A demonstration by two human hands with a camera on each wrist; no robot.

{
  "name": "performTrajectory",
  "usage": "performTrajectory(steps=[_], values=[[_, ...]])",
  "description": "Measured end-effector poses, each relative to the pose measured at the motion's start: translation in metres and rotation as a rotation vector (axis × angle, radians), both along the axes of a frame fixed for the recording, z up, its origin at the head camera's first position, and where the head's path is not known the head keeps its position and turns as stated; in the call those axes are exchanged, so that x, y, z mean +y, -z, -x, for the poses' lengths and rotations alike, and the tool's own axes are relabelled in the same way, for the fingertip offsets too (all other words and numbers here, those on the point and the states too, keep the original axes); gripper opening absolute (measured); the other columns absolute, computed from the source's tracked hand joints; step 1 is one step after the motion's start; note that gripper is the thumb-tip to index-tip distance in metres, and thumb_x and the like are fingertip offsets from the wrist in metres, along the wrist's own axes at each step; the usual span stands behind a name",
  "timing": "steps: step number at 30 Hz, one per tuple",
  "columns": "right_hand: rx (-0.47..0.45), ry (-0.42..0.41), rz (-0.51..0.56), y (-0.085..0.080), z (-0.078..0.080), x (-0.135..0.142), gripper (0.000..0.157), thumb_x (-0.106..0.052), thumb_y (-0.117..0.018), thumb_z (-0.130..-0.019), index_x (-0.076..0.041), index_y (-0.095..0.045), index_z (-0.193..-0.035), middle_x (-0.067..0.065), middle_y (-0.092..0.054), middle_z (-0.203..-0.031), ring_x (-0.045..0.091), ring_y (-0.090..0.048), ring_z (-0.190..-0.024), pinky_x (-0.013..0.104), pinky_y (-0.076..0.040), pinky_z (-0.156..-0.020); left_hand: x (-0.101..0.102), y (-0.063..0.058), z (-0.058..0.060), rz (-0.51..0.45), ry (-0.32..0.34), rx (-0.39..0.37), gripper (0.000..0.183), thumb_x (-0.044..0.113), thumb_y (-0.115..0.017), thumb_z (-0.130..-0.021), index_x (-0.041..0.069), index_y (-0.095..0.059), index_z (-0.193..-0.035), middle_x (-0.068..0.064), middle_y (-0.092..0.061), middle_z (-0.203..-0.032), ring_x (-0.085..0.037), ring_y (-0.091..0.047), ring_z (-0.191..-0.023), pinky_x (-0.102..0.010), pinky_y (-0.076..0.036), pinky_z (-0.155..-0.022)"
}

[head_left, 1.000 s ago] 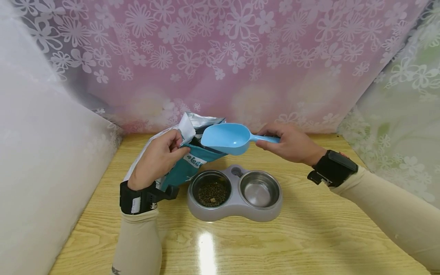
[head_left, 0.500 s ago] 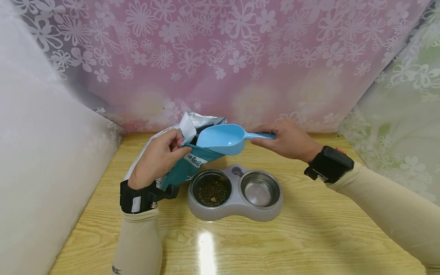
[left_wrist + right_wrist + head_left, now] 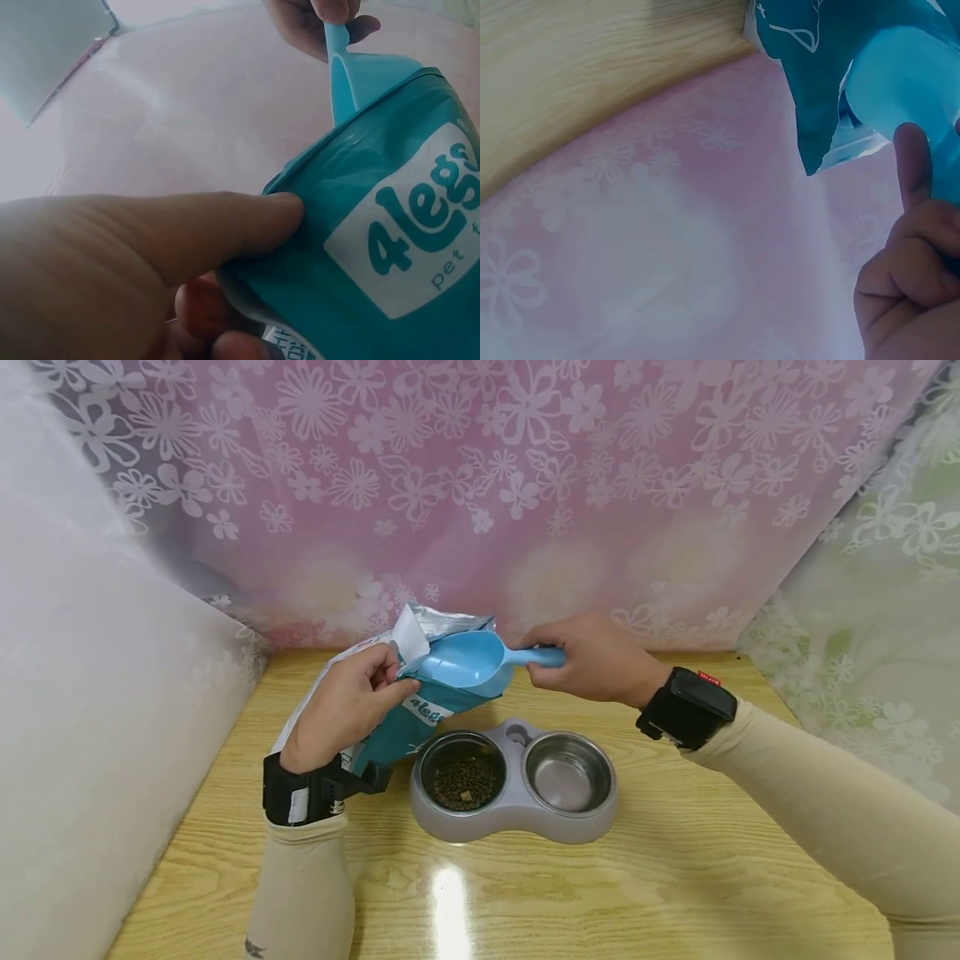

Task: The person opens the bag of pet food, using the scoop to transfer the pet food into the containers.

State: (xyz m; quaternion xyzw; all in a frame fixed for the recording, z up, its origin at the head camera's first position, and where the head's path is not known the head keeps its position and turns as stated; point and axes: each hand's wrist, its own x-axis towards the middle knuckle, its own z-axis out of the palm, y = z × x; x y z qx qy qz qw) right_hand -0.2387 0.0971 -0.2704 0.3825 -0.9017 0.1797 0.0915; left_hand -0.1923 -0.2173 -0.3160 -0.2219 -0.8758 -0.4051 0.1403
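A teal and white pet food bag point(image 3: 397, 727) with a silvery lining leans at the back left of the table, its mouth open. My left hand point(image 3: 341, 706) pinches the near rim of that mouth between thumb and fingers; the left wrist view shows the thumb against the teal front point(image 3: 352, 225). A light blue scoop point(image 3: 468, 660) lies partly inside the bag's mouth, its front end hidden there. Around its handle curl the fingers of my right hand point(image 3: 600, 660). In the right wrist view one finger point(image 3: 913, 161) stretches along the scoop.
A grey double feeder point(image 3: 513, 818) stands in front of the bag. Its left steel bowl point(image 3: 461, 739) holds brown kibble; the right steel bowl point(image 3: 566, 777) shows a bare bottom. Flowered pink sheeting point(image 3: 525, 527) rises behind the wooden table point(image 3: 600, 893).
My right hand has moved left with the scoop, whose front has gone from over the bag's mouth to inside it. My left hand and the bag have stayed nearly still.
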Motion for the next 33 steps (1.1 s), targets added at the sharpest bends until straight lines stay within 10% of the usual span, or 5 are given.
performTrajectory(steps=[11, 33], values=[[0.124, -0.106, -0.135, -0.002, 0.006, -0.019, 0.025, -0.027, -0.066, -0.089, -0.018, -0.071, -0.111, -0.009, -0.067, -0.1, 0.004, -0.059, -0.076, 0.023, -0.045, -0.065, 0.0, 0.0, 0.002, -0.001, -0.01, -0.009, 0.03, 0.031, -0.067, -0.092, 0.012, -0.045, -0.082, -0.008, -0.033, -0.062, -0.02, -0.036, -0.051, -0.03, -0.03, -0.048], [0.429, -0.169, -0.582, -0.006, -0.003, -0.078, 0.011, -0.021, -0.066, -0.091, -0.022, -0.071, -0.1, -0.002, -0.058, -0.071, 0.013, -0.047, -0.061, 0.028, -0.037, -0.051, -0.001, 0.0, 0.001, 0.005, -0.003, -0.018, 0.029, 0.031, -0.066, -0.092, 0.014, -0.045, -0.082, -0.008, -0.035, -0.064, -0.02, -0.036, -0.05, -0.031, -0.029, -0.047]])
